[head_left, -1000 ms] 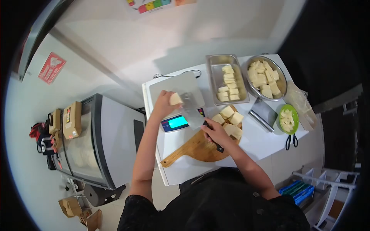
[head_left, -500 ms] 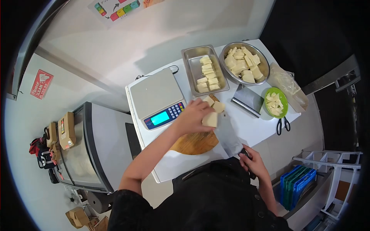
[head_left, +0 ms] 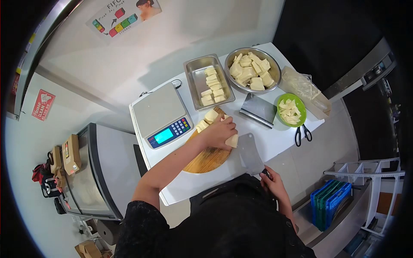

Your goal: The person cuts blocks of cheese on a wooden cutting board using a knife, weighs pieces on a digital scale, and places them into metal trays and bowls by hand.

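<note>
1. Left hand (head_left: 219, 132): over the cutting board (head_left: 208, 161), fingers and thumb closed round a pale block (head_left: 232, 141). The block shows past the fingertips, at the right edge of the board; from where I stand, I cannot tell whether its underside touches the wood.
2. Right hand (head_left: 273, 185): wrapped round the dark handle of a cleaver (head_left: 251, 151), close to the person's body. The broad blade points away from the body, above or on the white table (head_left: 180, 189), just right of the board and near the block. Contact between blade and table: cannot tell.
3. Cutting board: rounded, wooden, partly covered by the left hand and forearm. More pale pieces (head_left: 211, 116) lie on its far part, just beyond the hand.
4. Scale (head_left: 157, 107): left of the board, display lit blue, plate bare.
5. Metal tray (head_left: 195, 77): beyond the board; small pale blocks lined up along its right side.
6. Metal bowl (head_left: 278, 75): right of the tray, heaped with larger pale slabs.
7. Scraper (head_left: 260, 108): flat on the table, between the metal bowl and the cleaver.
8. Green bowl (head_left: 303, 112): right of the scraper, holding pale scraps; black scissor handles (head_left: 304, 130) beside it.
</note>
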{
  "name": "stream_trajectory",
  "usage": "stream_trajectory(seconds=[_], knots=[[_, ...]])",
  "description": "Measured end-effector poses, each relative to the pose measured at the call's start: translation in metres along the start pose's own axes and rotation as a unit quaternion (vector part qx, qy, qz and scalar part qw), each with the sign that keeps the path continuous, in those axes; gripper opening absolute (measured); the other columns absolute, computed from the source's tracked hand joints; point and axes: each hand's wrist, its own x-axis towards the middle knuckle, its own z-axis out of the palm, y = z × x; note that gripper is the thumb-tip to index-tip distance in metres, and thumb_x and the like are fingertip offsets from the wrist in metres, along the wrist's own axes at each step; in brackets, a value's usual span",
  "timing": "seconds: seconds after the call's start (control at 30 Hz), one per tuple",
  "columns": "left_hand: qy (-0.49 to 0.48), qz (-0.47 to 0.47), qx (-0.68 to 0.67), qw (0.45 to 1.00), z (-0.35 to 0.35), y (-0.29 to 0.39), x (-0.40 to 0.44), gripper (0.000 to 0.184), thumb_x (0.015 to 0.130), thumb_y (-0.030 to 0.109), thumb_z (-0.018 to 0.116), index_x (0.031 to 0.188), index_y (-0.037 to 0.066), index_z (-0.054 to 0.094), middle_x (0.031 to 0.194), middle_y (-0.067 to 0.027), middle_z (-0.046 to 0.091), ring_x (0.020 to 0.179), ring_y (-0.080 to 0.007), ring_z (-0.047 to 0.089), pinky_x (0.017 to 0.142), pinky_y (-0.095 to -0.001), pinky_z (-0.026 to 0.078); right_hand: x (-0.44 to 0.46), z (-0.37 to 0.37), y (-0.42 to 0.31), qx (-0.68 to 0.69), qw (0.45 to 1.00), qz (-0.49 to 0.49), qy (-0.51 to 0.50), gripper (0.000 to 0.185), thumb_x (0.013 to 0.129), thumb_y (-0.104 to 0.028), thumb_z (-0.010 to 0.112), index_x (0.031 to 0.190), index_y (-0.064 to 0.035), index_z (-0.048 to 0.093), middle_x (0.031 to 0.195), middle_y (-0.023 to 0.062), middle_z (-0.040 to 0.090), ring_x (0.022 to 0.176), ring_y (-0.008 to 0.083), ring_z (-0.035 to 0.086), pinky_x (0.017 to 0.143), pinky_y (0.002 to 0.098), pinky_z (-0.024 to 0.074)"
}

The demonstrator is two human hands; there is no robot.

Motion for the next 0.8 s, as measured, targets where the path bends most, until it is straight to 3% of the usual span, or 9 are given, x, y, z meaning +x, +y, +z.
stream_trajectory(seconds=[0.13,0.23,0.53,0.67,0.8], knots=[[0.027,-0.002,0.067,0.997,-0.002,0.002,0.004,0.046,0.063,0.047,0.073,0.09,0.011,0.066,0.097,-0.004,0.058,0.109,-0.0232,0.045,0.096,-0.047,0.031,0.009,-0.012,-0.009,-0.01,1.0,0.003,-0.018,0.051,0.095,-0.018,0.059,0.14,-0.0002,0.043,0.062,0.0005,0.055,0.049,0.0078,0.047,0.046,0.0231,0.0376],[0.007,-0.023,0.088,0.996,-0.002,0.004,0.004,0.053,0.065,0.045,0.073,0.104,0.011,0.065,0.102,-0.0045,0.058,0.111,-0.0229,0.046,0.099,-0.0506,0.031,0.017,-0.021,-0.011,-0.042,0.998,-0.005,-0.038,0.05,0.095,-0.018,0.059,0.139,-0.0009,0.044,0.064,0.0002,0.056,0.05,0.0076,0.047,0.047,0.0231,0.0383],[0.01,-0.084,0.053,0.995,0.003,0.013,0.0,0.055,0.063,0.043,0.077,0.107,0.011,0.064,0.103,-0.0028,0.056,0.112,-0.0222,0.045,0.1,-0.0536,0.03,0.029,-0.047,-0.038,-0.191,0.977,-0.067,-0.072,0.043,0.095,-0.017,0.057,0.136,-0.0077,0.05,0.065,-0.0011,0.054,0.054,0.0069,0.049,0.05,0.0234,0.0397],[-0.006,-0.092,0.048,0.995,0.011,0.02,0.004,0.06,0.064,0.039,0.078,0.115,0.012,0.061,0.108,-0.0031,0.055,0.113,-0.0218,0.045,0.098,-0.056,0.029,0.021,-0.047,-0.081,-0.21,0.971,-0.003,-0.117,0.038,0.095,-0.018,0.056,0.132,-0.0096,0.053,0.064,0.0005,0.055,0.055,0.0083,0.05,0.052,0.0258,0.042],[-0.02,-0.09,0.064,0.994,0.009,0.017,0.006,0.061,0.064,0.036,0.079,0.117,0.013,0.06,0.111,-0.0026,0.054,0.113,-0.0213,0.045,0.096,-0.0549,0.03,0.029,-0.044,-0.094,-0.275,0.952,-0.07,-0.11,0.034,0.094,-0.019,0.055,0.127,-0.0092,0.055,0.064,0.0028,0.055,0.055,0.0109,0.052,0.054,0.0281,0.0433]])
